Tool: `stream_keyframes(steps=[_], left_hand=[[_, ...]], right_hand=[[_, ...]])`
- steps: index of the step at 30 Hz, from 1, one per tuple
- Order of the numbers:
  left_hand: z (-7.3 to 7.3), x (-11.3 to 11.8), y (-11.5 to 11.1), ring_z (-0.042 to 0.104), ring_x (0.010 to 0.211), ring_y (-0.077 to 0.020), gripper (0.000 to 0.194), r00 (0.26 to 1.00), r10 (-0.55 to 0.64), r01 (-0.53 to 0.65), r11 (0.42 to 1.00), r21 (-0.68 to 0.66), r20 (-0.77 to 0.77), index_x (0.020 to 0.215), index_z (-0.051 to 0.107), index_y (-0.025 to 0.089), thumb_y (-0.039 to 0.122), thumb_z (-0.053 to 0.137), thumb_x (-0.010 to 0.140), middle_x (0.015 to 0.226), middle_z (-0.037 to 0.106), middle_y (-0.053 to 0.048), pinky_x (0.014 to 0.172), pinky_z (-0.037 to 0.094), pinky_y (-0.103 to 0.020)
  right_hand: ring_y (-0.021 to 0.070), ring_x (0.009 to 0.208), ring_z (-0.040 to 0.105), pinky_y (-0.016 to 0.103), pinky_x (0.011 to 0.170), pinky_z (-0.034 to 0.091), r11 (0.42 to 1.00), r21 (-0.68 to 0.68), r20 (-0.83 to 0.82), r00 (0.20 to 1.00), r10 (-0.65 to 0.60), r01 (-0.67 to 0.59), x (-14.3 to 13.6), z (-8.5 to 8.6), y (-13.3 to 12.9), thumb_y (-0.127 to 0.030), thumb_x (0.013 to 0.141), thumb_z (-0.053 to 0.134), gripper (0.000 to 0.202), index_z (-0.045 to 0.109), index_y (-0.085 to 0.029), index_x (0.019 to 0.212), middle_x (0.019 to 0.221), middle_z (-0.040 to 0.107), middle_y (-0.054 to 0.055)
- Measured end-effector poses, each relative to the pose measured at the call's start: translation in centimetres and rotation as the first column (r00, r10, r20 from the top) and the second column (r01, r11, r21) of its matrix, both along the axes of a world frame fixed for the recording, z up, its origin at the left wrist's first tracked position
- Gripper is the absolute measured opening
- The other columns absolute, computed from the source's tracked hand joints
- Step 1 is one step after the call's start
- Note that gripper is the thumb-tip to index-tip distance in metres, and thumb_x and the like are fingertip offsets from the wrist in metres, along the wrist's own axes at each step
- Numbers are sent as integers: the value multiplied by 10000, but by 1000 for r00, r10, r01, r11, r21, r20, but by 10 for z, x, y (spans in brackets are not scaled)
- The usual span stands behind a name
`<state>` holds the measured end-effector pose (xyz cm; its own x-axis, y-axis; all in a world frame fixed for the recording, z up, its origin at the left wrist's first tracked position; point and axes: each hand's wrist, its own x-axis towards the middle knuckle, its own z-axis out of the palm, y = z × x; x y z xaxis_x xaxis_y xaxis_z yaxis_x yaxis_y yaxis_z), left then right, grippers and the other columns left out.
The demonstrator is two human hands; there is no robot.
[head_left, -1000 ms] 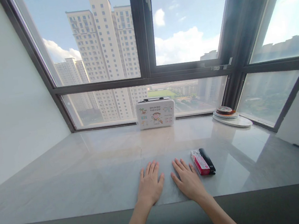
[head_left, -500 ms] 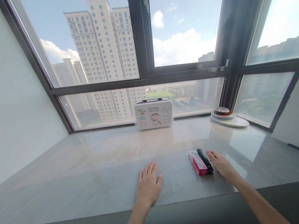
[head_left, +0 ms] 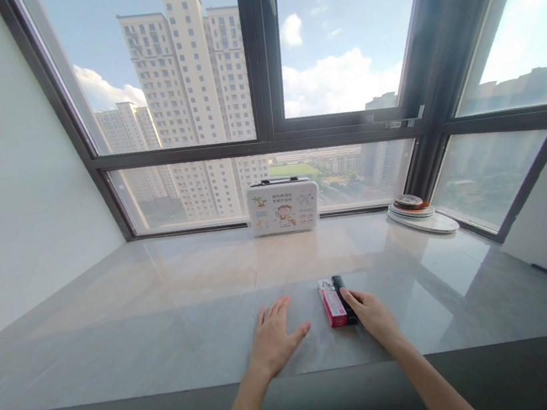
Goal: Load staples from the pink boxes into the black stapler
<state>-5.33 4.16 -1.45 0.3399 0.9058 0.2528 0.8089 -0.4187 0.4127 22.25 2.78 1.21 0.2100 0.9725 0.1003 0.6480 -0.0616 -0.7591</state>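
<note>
A red and white box [head_left: 334, 306] lies on the marble sill, side by side with a black item [head_left: 339, 284] that looks like a slim case. My right hand [head_left: 371, 315] touches the black item's right side, thumb and fingers together at its edge; part of the item is hidden by them. To the left of the box, my left hand [head_left: 274, 339] rests on the sill with its fingers spread and its thumb pointing toward the box. Nothing is in it.
A white case [head_left: 284, 209] with cartoon prints and a dark handle stands against the window. Stacked plates [head_left: 425, 229] sit in the right back corner. The marble sill [head_left: 120, 339] ends at a front edge near my forearms.
The box and the black item have moved left together with my right hand, closer to my left hand. My left thumb has spread out further to the right.
</note>
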Motion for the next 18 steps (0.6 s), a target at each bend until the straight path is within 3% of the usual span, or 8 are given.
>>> stream_keyframes(steps=[4,7,13,18], left_hand=[[7,4,-3,433,1383,-272,785,985,18,-17,1000,-4,169,1480,420,255,720,524,856,1493,503,-66,1183,267,-407],[10,12,-7,478,1329,-280,773,968,58,-64,998,18,246,1463,425,261,652,613,822,1438,540,-68,1129,337,-394],[11,39,-13,536,1205,-278,647,952,141,-170,982,87,273,1390,469,288,357,665,777,1286,594,-64,1048,389,-384],[6,54,-16,545,1166,-289,567,919,224,-278,952,128,323,1328,510,268,295,662,783,1224,595,-77,995,412,-398]], right_hand=[[241,897,708,265,717,461,997,2,98,992,-83,83,-51,-10,7,-678,950,334,611,760,-269,1105,928,774,67],[230,868,706,265,696,448,994,32,101,989,-109,107,-72,-18,12,-678,960,328,595,749,-286,1114,912,766,60],[201,711,675,258,641,430,982,160,9,994,-105,102,-63,-28,9,-674,963,348,584,751,-261,1054,778,736,36],[200,658,652,263,605,424,973,208,-36,995,-93,98,-54,-31,3,-675,956,363,588,750,-232,960,726,714,33]])
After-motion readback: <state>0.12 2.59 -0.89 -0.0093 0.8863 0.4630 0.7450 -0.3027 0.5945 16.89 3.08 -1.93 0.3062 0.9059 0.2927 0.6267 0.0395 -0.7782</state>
